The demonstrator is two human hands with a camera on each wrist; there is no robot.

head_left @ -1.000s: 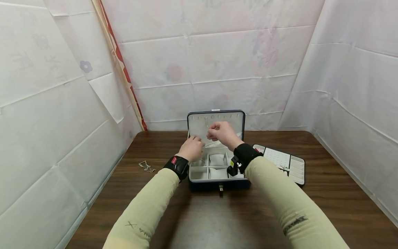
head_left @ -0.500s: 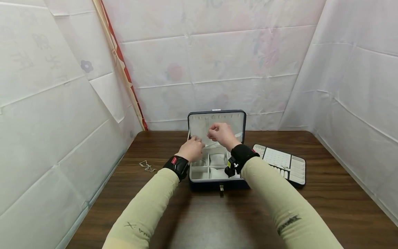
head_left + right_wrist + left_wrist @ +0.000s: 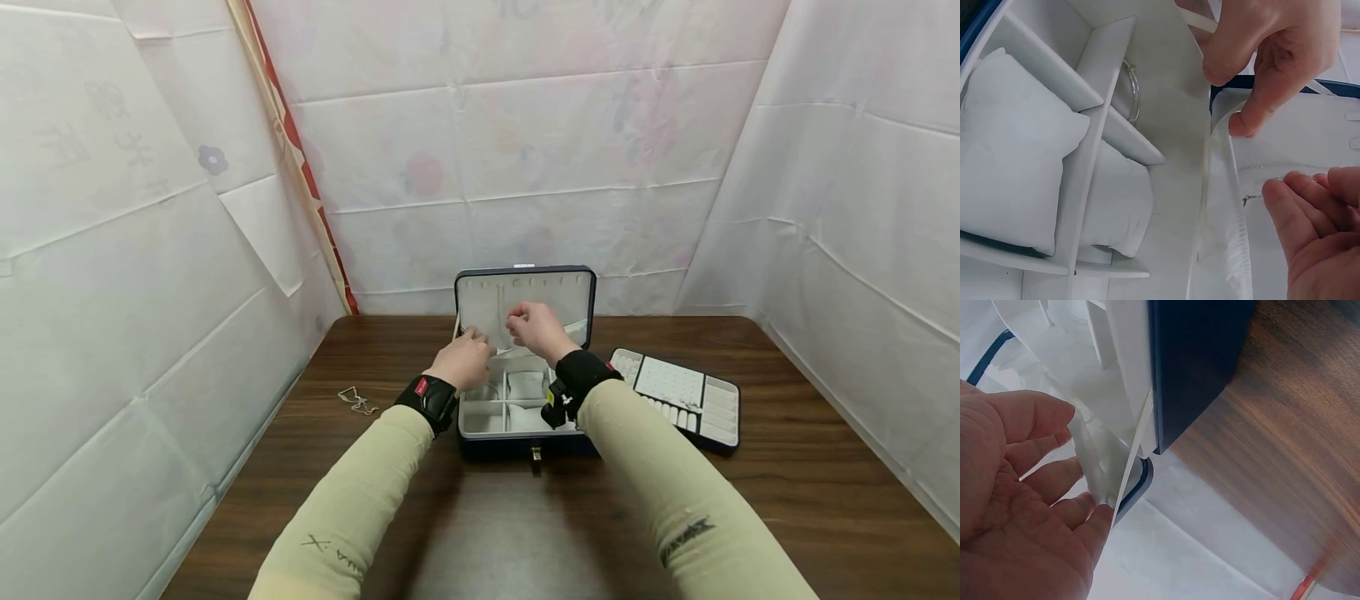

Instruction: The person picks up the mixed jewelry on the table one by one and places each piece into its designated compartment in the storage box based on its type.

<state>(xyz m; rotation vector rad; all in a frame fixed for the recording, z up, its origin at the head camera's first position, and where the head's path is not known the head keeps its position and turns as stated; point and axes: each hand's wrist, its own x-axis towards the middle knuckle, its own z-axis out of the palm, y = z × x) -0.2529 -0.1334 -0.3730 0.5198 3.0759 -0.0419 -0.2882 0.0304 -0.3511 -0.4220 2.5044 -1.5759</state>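
A dark blue jewelry box [image 3: 487, 450] stands open on the table, its pale lid [image 3: 483, 304] raised at the back. At the lid's left side is my left hand [image 3: 461, 360]. In the right wrist view its fingertips touch the edge of the lid's white cloth pocket [image 3: 1224, 212], with thumb and fingers apart. Thumb and fingertips of my right hand [image 3: 538, 327] pinch a thin silver necklace [image 3: 1252, 199] in front of the lid, beside the pocket's mouth. Part of the chain is hidden by the fingers. White cushions [image 3: 1016, 150] and a bracelet [image 3: 1135, 100] lie in the box's compartments.
Right of the box, a lift-out tray [image 3: 720, 408] with ring rolls lies angled on the wooden table [image 3: 337, 350]. Another chain [image 3: 356, 402] lies on the left. A strap [image 3: 1132, 469] joins lid and box. White sheets [image 3: 600, 167] hang around the table.
My right hand has moved slightly lower in front of the lid, and its forearm has shifted left, uncovering more of the tray. The left hand has stayed almost still.
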